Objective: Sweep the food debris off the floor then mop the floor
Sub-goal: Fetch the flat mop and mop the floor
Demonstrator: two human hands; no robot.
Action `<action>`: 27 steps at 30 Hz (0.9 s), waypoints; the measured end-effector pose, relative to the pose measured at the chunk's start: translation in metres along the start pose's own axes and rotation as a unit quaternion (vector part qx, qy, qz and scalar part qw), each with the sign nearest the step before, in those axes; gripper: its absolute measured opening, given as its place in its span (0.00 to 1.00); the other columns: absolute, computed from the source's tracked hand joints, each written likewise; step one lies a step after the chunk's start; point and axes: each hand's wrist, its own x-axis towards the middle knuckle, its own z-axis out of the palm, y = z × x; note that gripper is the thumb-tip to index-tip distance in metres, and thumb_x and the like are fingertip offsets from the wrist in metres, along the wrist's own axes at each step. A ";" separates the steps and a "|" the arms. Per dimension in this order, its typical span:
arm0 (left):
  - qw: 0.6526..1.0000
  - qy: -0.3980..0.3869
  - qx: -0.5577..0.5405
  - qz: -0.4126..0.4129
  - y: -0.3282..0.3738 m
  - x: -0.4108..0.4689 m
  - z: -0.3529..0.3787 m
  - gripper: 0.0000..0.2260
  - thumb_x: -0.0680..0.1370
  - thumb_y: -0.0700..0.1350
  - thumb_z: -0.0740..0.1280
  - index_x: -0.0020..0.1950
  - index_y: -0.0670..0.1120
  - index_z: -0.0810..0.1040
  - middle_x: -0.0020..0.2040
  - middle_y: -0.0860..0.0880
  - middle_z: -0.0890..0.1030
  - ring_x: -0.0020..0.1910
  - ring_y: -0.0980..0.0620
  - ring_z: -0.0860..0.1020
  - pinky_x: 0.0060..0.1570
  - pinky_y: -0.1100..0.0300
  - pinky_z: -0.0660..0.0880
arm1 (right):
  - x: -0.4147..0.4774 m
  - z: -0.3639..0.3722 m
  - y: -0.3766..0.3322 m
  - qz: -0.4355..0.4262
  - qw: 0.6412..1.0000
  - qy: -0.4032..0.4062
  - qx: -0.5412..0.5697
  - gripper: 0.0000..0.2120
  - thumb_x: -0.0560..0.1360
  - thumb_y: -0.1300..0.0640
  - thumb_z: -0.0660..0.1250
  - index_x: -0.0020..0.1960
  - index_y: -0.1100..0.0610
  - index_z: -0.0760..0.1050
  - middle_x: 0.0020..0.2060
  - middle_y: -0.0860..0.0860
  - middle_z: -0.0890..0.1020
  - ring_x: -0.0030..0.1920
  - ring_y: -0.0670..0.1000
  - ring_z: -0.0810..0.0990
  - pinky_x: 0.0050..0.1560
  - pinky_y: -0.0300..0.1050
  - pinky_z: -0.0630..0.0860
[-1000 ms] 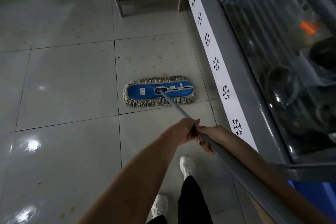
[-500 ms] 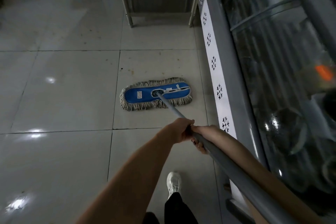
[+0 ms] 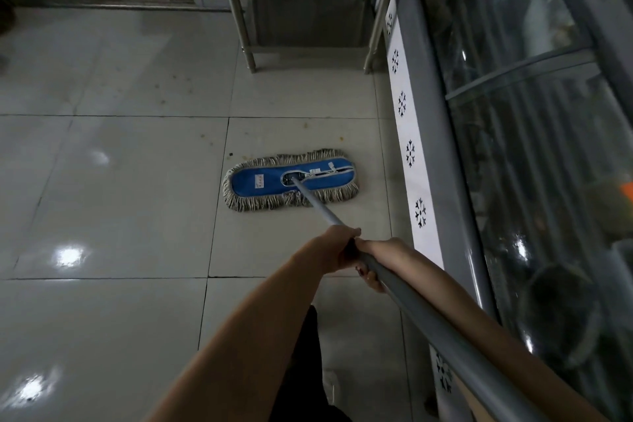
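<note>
A flat mop head point(image 3: 267, 180), blue on top with a grey string fringe, lies flat on the pale tiled floor point(image 3: 113, 202). Its grey metal handle point(image 3: 428, 322) runs back from the head towards the lower right. My left hand point(image 3: 337, 247) grips the handle from above. Just behind it, touching, my right hand point(image 3: 380, 259) is wrapped around the same handle. Small brown food specks point(image 3: 340, 139) dot the tiles just beyond the mop head, and more specks point(image 3: 162, 92) lie further out to the left.
A glass-fronted display counter point(image 3: 513, 147) with a white snowflake strip point(image 3: 411, 154) runs along the right. Metal table legs point(image 3: 239, 10) and a panel stand ahead. A dark wall base crosses the top left. My dark trouser leg point(image 3: 308, 370) and white shoe are below.
The mop head has slid forward across a tile joint towards the metal legs, staying close to the counter. I have stepped forward with it. Both hands keep the same grip on the handle.
</note>
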 end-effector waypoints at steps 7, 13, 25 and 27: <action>1.000 -0.015 -0.010 0.017 0.096 0.035 -0.020 0.12 0.82 0.41 0.57 0.39 0.39 0.66 0.32 0.45 0.68 0.28 0.50 0.69 0.18 0.67 0.70 | 0.026 0.011 -0.101 -0.016 1.000 0.007 -0.022 0.21 0.79 0.50 0.61 0.36 0.65 0.68 0.25 0.57 0.70 0.11 0.48 0.65 0.16 0.31 0.66; 0.999 -0.008 -0.024 0.025 0.193 0.064 -0.044 0.12 0.82 0.42 0.57 0.39 0.40 0.65 0.32 0.45 0.67 0.28 0.51 0.68 0.18 0.68 0.69 | 0.045 0.031 -0.206 0.007 0.999 -0.008 -0.030 0.22 0.80 0.48 0.57 0.36 0.63 0.67 0.26 0.55 0.68 0.11 0.47 0.65 0.16 0.29 0.64; 0.999 0.002 -0.032 0.032 0.332 0.111 -0.077 0.10 0.81 0.42 0.59 0.41 0.39 0.67 0.35 0.45 0.70 0.31 0.51 0.71 0.22 0.64 0.73 | 0.086 0.051 -0.351 0.023 0.999 0.001 -0.047 0.23 0.80 0.46 0.58 0.35 0.63 0.68 0.23 0.54 0.70 0.12 0.46 0.65 0.16 0.30 0.65; 0.999 0.011 -0.025 0.034 0.341 0.115 -0.081 0.10 0.81 0.42 0.59 0.42 0.39 0.67 0.34 0.46 0.70 0.30 0.52 0.70 0.20 0.65 0.72 | 0.086 0.058 -0.361 0.026 0.998 -0.002 -0.063 0.23 0.80 0.46 0.56 0.36 0.63 0.67 0.28 0.54 0.68 0.11 0.46 0.64 0.16 0.29 0.64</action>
